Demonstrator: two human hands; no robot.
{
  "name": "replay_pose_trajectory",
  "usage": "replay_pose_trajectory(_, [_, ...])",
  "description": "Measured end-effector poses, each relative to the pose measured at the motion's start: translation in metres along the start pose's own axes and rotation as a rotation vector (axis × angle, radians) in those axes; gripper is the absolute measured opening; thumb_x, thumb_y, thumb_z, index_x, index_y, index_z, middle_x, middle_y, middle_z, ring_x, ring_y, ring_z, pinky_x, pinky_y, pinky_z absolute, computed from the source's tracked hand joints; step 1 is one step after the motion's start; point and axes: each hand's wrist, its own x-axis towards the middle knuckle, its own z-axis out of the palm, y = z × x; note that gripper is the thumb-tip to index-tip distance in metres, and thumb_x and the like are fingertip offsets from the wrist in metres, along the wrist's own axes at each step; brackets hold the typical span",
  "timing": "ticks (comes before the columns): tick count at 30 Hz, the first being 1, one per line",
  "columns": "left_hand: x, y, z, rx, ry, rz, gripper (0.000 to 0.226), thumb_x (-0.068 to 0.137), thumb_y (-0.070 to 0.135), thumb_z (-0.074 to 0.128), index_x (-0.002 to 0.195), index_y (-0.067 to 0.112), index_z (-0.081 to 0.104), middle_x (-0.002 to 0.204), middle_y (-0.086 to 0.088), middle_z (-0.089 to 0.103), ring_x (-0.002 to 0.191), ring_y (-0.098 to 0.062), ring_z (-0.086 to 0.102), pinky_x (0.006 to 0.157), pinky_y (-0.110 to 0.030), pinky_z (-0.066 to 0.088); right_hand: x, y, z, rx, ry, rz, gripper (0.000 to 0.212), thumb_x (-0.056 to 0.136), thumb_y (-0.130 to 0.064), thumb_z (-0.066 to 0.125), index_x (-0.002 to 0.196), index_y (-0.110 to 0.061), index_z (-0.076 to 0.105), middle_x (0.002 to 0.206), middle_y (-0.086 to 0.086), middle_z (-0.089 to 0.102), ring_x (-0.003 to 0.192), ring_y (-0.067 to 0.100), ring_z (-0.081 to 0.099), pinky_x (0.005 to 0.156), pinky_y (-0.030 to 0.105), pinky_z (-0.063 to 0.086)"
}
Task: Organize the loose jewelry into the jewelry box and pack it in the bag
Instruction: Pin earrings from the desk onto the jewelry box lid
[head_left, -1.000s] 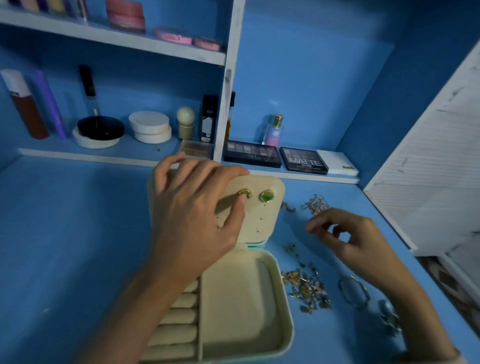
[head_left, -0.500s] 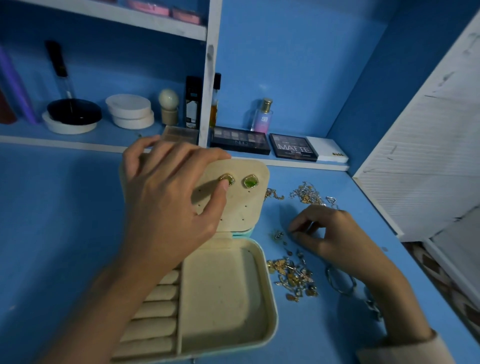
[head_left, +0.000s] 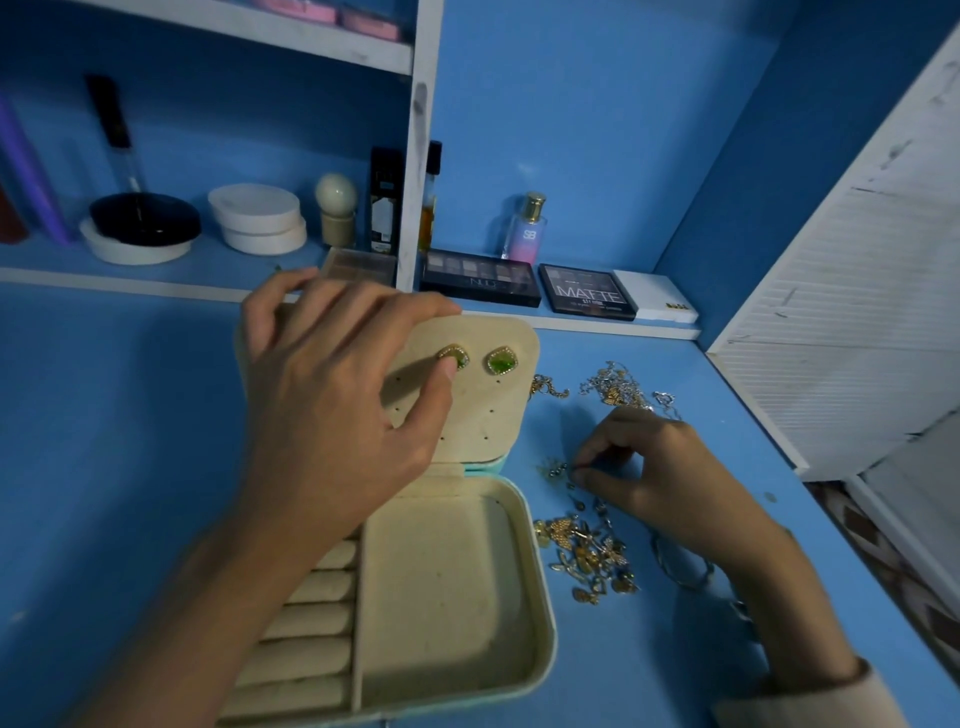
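Your left fingers (head_left: 358, 312) hook over the top edge of the cream, hole-punched earring panel (head_left: 483, 415). The thumb presses a gold-rimmed green stone earring (head_left: 453, 358) against it, so your left hand (head_left: 332, 405) grips that panel. A matching green earring (head_left: 502, 361) sits pinned just beside the first.

Your right fingers (head_left: 605, 449) pinch a small gold piece (head_left: 574, 470) low over the blue tabletop (head_left: 104, 467), and your right hand (head_left: 654, 473) is curled around the pinch.

The panel stands up from the open cream, velvet-lined jewelry box (head_left: 540, 597), whose ring rolls (head_left: 311, 623) and deep compartment (head_left: 441, 587) hold nothing.

To the right of the box lie a heap of gold trinkets (head_left: 587, 561), a tangle of thin chains (head_left: 618, 387) and a silver hoop (head_left: 680, 566), all loose.

I judge you are early in the task: one pair is placed and nearly everything is unsorted. No bag is in view, so closing and packing are not yet done.
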Motion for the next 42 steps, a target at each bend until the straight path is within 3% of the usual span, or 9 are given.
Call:
replay_pose_trajectory(21, [0.0002,0.0001,-0.0003,-0.001,-0.011,-0.005,0.027,0.084,0.031,0.060,0.105,0.017,0.068,0.094,0.002,0.067,0.095,-0.018,0.054,0.099,-0.035,0.023,-0.0002,0.0016,-0.0001,-0.011,0.070,-0.005,0.015,0.074,0.000,0.073,0.075,-0.015,0.074,0.077,-0.006,0.065,0.081,0.006,0.058,0.068,0.008,0.044])
replay_pose_trajectory(29, [0.0001,-0.0002,0.0005,-0.003,-0.003,-0.002,0.027,0.084,0.031,0.061,0.105,0.017,0.068,0.094,0.002,0.067,0.095,-0.019,0.054,0.098,-0.036,0.025,-0.0015,0.0005,-0.0021,-0.001,0.050,-0.018,0.017,0.075,-0.002,0.074,0.077,-0.018,0.074,0.079,-0.007,0.065,0.077,0.006,0.059,0.069,0.014,0.047])
replay_pose_trajectory(36, [0.0003,0.0003,0.0000,-0.005,-0.002,-0.006,0.026,0.084,0.030,0.060,0.105,0.017,0.068,0.094,0.002,0.067,0.095,-0.018,0.053,0.098,-0.035,0.024,-0.0015,-0.0004,-0.0021,0.028,0.063,0.011,0.016,0.076,-0.001,0.073,0.078,-0.017,0.073,0.078,-0.008,0.066,0.079,0.003,0.059,0.068,0.007,0.044])
replay_pose_trajectory(42, [0.0004,0.0003,-0.0001,-0.005,0.004,-0.008,0.025,0.083,0.030,0.061,0.104,0.018,0.069,0.093,0.003,0.067,0.094,-0.018,0.054,0.099,-0.034,0.023,-0.0002,0.0000,-0.0011,0.027,0.069,0.026,0.011,0.077,-0.004,0.072,0.077,-0.015,0.073,0.077,-0.006,0.066,0.079,0.006,0.059,0.069,0.011,0.045])
